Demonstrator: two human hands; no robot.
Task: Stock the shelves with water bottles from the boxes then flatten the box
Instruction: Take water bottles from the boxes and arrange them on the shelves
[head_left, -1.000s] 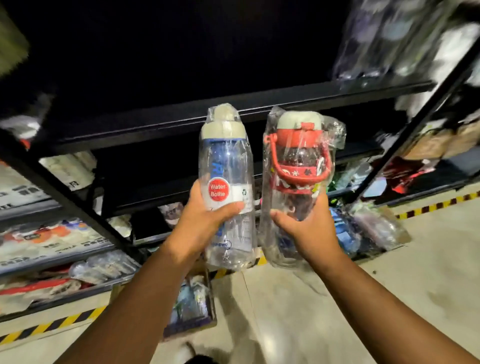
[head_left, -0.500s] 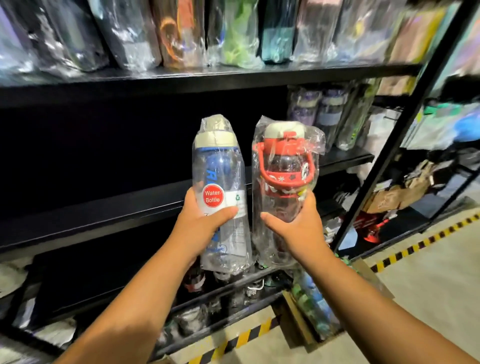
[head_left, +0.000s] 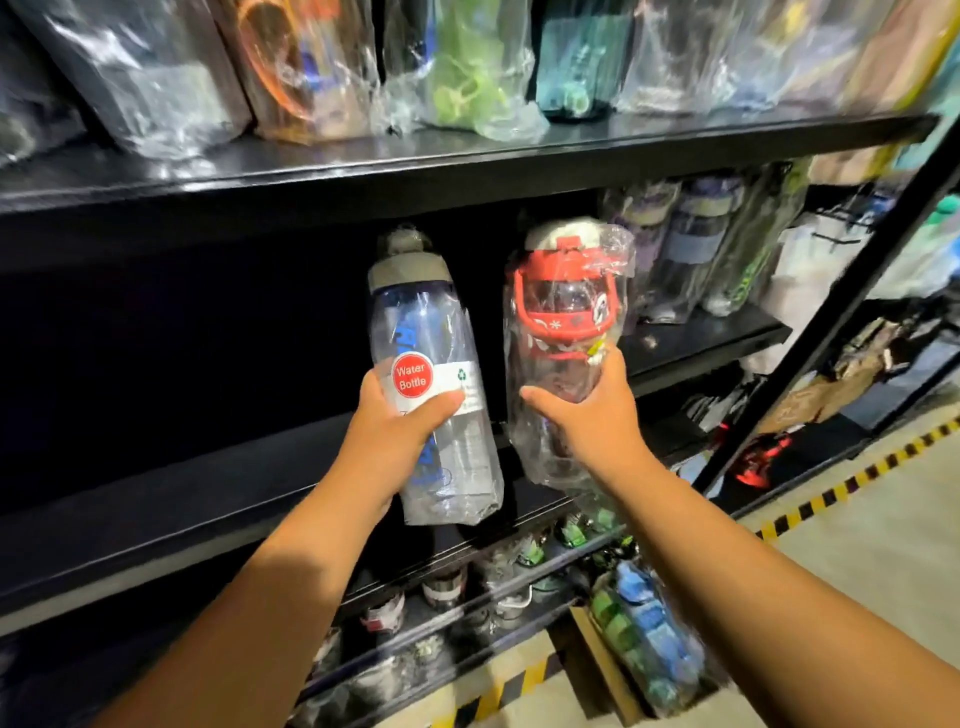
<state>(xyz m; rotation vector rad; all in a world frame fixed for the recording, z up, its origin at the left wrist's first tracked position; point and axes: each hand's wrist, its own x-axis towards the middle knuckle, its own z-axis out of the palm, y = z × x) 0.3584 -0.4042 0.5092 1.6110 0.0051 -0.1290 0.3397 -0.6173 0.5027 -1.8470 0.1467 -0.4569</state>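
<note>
The blue bottle (head_left: 431, 384), clear with a grey lid, and the red bottle (head_left: 563, 332), both bagged, hang before the dark shelf (head_left: 208, 499), left hand (head_left: 395, 431) and right hand (head_left: 592, 421) each curled round one, fingertips hidden, blue lettering unreadable, sticker reading "Water Bottle"

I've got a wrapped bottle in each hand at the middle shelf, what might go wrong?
The loose plastic wrap looks slick, so the blue bottle may slide in the left grip. The red-handled bottle in the right grip could knock the standing bottles at the right end of the shelf. No free hand to steady.
</note>
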